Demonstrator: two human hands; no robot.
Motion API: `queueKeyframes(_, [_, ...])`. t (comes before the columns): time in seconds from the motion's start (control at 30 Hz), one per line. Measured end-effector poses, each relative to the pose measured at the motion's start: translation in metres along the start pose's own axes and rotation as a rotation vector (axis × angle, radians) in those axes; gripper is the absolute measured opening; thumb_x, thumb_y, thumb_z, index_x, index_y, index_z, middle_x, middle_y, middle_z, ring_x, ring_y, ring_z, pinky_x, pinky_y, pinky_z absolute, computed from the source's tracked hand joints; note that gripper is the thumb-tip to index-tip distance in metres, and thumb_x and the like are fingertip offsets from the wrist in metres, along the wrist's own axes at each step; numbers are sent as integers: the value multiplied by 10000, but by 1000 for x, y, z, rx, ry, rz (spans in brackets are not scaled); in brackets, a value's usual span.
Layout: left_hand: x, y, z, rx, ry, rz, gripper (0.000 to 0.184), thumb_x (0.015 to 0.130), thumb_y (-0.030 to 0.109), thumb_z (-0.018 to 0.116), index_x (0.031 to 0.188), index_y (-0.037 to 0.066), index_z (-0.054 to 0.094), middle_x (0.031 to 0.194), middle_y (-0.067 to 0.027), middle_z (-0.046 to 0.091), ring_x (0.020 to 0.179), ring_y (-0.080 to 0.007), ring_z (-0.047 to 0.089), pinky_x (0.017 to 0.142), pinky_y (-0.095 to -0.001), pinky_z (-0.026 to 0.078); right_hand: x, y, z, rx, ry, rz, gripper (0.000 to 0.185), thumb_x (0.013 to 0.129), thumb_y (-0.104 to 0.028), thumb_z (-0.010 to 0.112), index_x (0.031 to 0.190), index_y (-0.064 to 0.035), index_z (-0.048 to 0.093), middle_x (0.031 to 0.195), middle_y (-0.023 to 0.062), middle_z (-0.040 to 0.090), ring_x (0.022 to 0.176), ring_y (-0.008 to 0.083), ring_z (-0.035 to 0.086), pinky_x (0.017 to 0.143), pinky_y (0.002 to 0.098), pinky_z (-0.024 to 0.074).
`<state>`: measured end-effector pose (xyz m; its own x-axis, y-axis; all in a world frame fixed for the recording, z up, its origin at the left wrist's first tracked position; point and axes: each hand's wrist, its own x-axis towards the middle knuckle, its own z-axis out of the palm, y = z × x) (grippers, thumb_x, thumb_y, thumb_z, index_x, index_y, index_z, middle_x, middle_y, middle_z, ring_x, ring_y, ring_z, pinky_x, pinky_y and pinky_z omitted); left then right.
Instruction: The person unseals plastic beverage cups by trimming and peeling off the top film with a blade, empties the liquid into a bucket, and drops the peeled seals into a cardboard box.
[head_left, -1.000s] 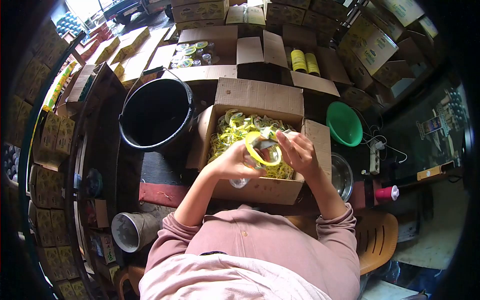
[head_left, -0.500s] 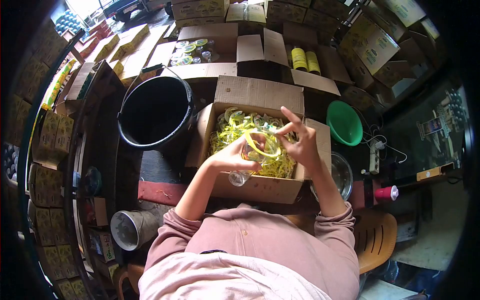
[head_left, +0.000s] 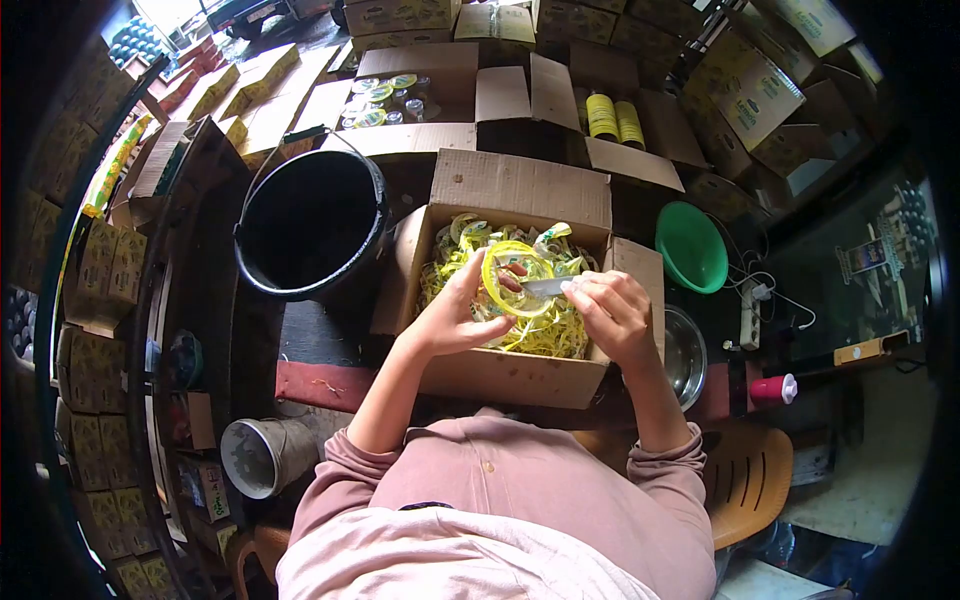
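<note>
My left hand (head_left: 462,312) holds a clear cup with a yellow rim (head_left: 490,285) above an open cardboard box (head_left: 520,190). A small blade with a grey flat surface (head_left: 543,287) is pinched in my right hand (head_left: 610,312), its tip reaching the cup's rim. Below both hands, yellow and clear plastic strips (head_left: 545,340) fill the box. How far the blade touches the cup cannot be made out.
A black bucket (head_left: 312,225) stands left of the box, a green bowl (head_left: 691,247) and a metal bowl (head_left: 684,358) to its right. Behind are boxes with lidded cups (head_left: 372,118) and yellow rolls (head_left: 602,117). A power strip (head_left: 748,315) lies at right.
The right hand has closed round the blade, which now shows clearly at the cup. The cup has turned in my left hand, and its clear base no longer shows below the hand.
</note>
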<state>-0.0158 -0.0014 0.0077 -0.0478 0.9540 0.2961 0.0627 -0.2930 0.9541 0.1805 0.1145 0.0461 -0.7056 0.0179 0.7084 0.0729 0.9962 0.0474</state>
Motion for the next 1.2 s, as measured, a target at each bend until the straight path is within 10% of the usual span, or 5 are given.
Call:
queueKeyframes(0.4, [-8, -2, 7, 221, 0, -19, 866, 672, 240, 679, 1298, -115, 198, 1242, -276, 388, 1200, -326, 374, 1006, -351, 279, 6, -4, 6, 6, 34, -36, 257, 641, -61, 620, 895, -24, 637, 830, 56, 603, 809, 184, 596, 711, 310, 500])
queueKeyframes(1.2, [-7, 12, 4, 217, 21, -2, 892, 639, 242, 693, 1297, -111, 206, 1247, -277, 379, 1213, -327, 360, 1019, -345, 260, 10, -9, -7, 52, 118, -24, 242, 629, -47, 631, 869, -17, 647, 801, 52, 605, 797, 181, 603, 695, 305, 505])
